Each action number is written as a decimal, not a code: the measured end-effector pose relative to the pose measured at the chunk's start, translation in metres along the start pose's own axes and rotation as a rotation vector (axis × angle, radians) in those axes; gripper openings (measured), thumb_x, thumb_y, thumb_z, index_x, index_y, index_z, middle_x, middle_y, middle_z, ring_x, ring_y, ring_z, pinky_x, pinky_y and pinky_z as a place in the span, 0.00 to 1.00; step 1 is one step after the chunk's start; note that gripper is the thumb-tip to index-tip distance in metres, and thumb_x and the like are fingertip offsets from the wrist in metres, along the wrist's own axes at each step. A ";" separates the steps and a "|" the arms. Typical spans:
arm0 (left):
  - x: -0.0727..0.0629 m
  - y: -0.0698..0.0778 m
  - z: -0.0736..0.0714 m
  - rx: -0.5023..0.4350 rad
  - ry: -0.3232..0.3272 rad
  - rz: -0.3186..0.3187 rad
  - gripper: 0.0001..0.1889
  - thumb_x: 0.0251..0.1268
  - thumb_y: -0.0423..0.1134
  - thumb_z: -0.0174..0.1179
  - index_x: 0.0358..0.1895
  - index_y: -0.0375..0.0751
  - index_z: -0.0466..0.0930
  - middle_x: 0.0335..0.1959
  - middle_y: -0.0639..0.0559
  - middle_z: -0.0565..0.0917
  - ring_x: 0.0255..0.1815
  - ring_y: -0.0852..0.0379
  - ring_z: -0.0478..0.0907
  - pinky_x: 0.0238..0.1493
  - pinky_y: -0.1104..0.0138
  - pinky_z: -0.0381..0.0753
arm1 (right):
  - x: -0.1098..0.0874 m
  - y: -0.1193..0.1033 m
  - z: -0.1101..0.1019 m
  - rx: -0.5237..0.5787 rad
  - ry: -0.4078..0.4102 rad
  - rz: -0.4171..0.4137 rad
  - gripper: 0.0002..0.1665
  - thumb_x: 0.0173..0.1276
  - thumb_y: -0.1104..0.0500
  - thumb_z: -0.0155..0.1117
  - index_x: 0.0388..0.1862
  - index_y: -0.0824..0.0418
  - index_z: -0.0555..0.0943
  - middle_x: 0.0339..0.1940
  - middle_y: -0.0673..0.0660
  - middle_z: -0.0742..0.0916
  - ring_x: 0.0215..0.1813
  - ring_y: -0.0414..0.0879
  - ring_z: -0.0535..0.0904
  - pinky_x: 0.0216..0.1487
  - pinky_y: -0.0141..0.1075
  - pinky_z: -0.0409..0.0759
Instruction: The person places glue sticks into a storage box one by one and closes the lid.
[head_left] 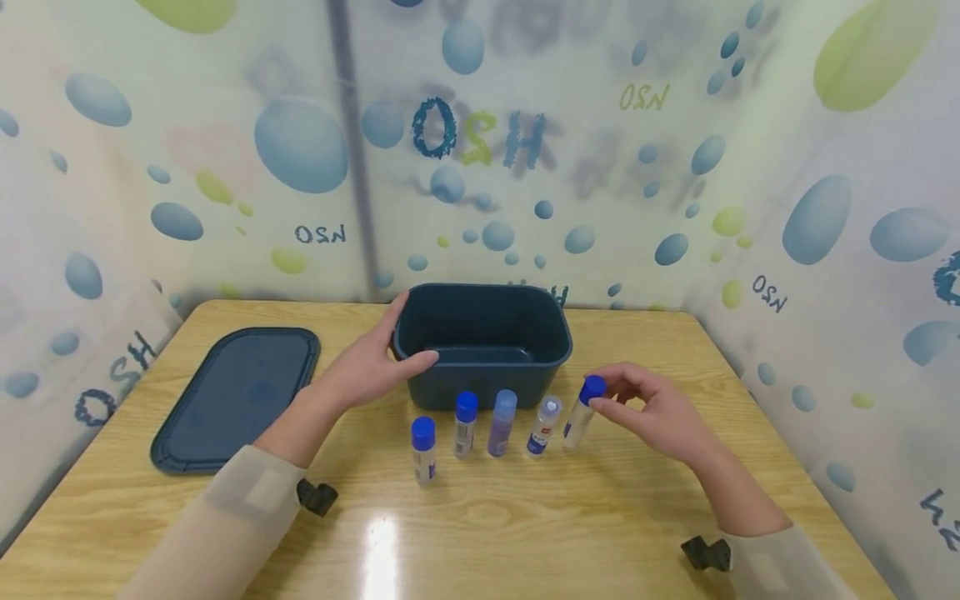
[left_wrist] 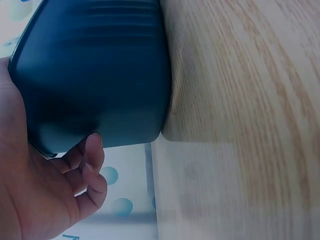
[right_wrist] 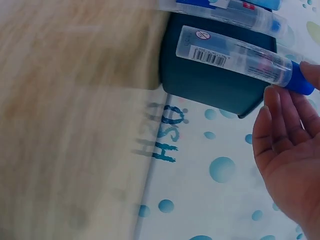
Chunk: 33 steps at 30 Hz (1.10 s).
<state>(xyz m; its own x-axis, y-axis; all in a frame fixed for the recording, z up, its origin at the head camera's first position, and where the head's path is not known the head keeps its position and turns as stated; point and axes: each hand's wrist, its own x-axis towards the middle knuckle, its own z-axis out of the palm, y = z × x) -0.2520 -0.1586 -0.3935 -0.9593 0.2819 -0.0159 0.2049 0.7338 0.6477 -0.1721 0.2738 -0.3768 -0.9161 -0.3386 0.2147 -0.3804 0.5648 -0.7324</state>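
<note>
My right hand (head_left: 656,412) pinches the blue cap of a clear glue bottle (head_left: 576,425) between thumb and fingers. The bottle leans slightly, its base close over the table; in the right wrist view its barcode label (right_wrist: 210,57) shows. My left hand (head_left: 371,362) holds the left end of a dark blue plastic bin (head_left: 487,385), thumb over the front rim and fingers round the outer end wall. Along the bin's front stand more small bottles: two with blue caps (head_left: 423,450) (head_left: 465,425), a bluish one (head_left: 502,423) and one with a whitish top (head_left: 543,427).
A dark blue lid (head_left: 240,400) lies flat on the wooden table (head_left: 480,533) at the left. Printed curtains (head_left: 480,200) close off the back and both sides of the table. The bin stands open-topped near the back edge.
</note>
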 end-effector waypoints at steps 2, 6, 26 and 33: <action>0.000 0.000 0.000 0.000 0.004 -0.002 0.62 0.68 0.83 0.57 0.91 0.71 0.25 0.72 0.33 0.81 0.54 0.39 0.88 0.60 0.40 0.83 | 0.000 -0.003 -0.004 -0.006 0.047 -0.031 0.16 0.78 0.62 0.73 0.62 0.56 0.87 0.47 0.52 0.90 0.45 0.41 0.84 0.45 0.32 0.85; -0.001 -0.001 0.000 -0.007 0.003 -0.001 0.61 0.69 0.81 0.57 0.91 0.70 0.24 0.78 0.31 0.75 0.60 0.36 0.87 0.63 0.37 0.81 | 0.003 -0.011 -0.012 0.000 0.145 -0.100 0.17 0.75 0.66 0.73 0.61 0.59 0.87 0.43 0.46 0.89 0.42 0.39 0.84 0.42 0.29 0.84; -0.002 0.001 -0.001 -0.019 -0.002 -0.005 0.62 0.70 0.80 0.59 0.91 0.69 0.25 0.77 0.30 0.76 0.62 0.35 0.86 0.65 0.37 0.81 | 0.055 -0.070 -0.044 0.313 0.381 -0.293 0.17 0.73 0.76 0.67 0.59 0.71 0.87 0.40 0.50 0.90 0.39 0.43 0.81 0.41 0.28 0.80; -0.002 0.000 -0.001 -0.020 -0.008 -0.009 0.61 0.70 0.80 0.59 0.91 0.70 0.25 0.71 0.30 0.81 0.59 0.36 0.86 0.64 0.37 0.81 | 0.081 -0.081 -0.044 0.276 0.349 -0.273 0.15 0.78 0.68 0.69 0.61 0.64 0.87 0.42 0.46 0.90 0.41 0.43 0.84 0.44 0.27 0.84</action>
<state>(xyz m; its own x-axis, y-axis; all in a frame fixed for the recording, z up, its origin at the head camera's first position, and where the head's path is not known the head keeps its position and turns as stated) -0.2498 -0.1596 -0.3926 -0.9595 0.2803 -0.0279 0.1921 0.7236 0.6630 -0.2214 0.2340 -0.2719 -0.7937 -0.1486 0.5898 -0.6070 0.2558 -0.7524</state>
